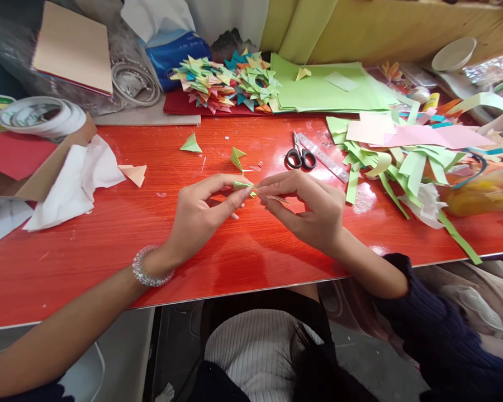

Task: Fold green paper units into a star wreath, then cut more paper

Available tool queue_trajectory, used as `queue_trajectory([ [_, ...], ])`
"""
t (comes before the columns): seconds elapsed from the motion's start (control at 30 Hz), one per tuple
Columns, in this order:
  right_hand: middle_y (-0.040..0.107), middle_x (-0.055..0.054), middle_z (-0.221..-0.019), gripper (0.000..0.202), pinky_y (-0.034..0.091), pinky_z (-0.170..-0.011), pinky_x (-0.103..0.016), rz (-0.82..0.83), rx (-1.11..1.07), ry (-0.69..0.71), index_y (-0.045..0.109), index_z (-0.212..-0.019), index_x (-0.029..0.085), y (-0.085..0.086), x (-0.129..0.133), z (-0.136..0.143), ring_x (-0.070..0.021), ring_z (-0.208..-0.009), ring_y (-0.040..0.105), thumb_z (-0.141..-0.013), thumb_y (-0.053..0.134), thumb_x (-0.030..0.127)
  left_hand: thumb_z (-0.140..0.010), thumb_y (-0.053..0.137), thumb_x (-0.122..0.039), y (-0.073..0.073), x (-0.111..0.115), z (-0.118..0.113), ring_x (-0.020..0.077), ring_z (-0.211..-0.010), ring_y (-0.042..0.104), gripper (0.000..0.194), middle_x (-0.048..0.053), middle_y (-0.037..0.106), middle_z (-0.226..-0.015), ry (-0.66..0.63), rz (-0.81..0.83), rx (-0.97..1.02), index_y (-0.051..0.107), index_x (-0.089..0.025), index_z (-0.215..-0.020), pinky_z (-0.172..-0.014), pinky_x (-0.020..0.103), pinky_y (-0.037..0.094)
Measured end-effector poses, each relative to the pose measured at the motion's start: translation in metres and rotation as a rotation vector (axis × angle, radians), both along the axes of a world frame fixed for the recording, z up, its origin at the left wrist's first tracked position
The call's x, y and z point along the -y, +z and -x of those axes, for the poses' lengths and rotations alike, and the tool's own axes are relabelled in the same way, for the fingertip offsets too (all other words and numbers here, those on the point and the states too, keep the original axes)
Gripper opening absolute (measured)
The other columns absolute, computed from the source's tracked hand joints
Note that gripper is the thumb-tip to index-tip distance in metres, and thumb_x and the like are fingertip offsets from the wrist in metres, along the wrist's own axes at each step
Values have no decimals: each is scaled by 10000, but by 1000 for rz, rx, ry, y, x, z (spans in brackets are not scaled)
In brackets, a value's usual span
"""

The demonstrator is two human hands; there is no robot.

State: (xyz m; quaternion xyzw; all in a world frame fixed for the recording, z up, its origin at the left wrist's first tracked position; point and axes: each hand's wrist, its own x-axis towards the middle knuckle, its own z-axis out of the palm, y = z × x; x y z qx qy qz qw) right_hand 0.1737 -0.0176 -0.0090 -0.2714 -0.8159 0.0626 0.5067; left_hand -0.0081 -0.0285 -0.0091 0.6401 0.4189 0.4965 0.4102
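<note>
L hand (201, 211): thumb + fingers pinching folded green piece (240, 185), over red tabletop (184, 301), in front of wearer's torso. R hand (308, 205): thumb + fingers pinching thin pinkish piece (279, 198) at same spot. Fingertips of both v. close; can't tell if the 2 pieces are joined. Beaded bracelet (145, 268) on L wrist; dark knit sleeve (444, 324) on R arm.

Just beyond fingertips: green folded bit (238, 159) on table. Further back, to L: green triangle (191, 143). Beyond R hand: black-handled scissors (300, 157), next to clear ruler (323, 158).

Far L: peach folded piece (134, 174) by crumpled white tissue (77, 178); tape rolls (42, 116) behind. R side: heap of green strips (414, 167) w/ pink paper (444, 135) on top.

Rear: 2 spiky multicol. paper clusters, L one (207, 84) & R one (257, 81), btwn blue pack (176, 58) and stacked green sheets (318, 97). Small yellowish folded bit (303, 73) on sheets.
</note>
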Motion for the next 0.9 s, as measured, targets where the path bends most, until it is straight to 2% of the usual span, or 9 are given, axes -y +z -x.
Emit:
queue_trajectory([
  [0.47, 706, -24, -872, 131, 593, -683, -226, 94, -33, 55, 587, -876, 194, 0, 3, 2, -106, -807, 689, -857, 588, 64, -847, 637, -253, -3, -3, 2, 148, -840, 624, 104, 40, 660, -923, -86, 14, 67, 693, -190, -908, -519, 177, 573],
  [0.67, 702, -11, -878, 129, 605, -696, -236, 90, -36, 26, 574, -883, 212, -2, 3, 4, -112, -819, 692, -872, 576, 84, -849, 618, -228, -6, -6, 4, 161, -897, 608, 115, 51, 640, -970, -153, 21, 101, 686, -196, -936, -538, 185, 578],
  [0.9, 695, -9, -847, 133, 588, -639, -234, 75, -51, -22, 571, -876, 213, -3, 4, 6, -112, -785, 684, -869, 583, 81, -850, 615, -211, -5, -5, 4, 169, -935, 622, 117, 63, 644, -1024, -177, 71, 107, 673, -177, -946, -562, 182, 589],
])
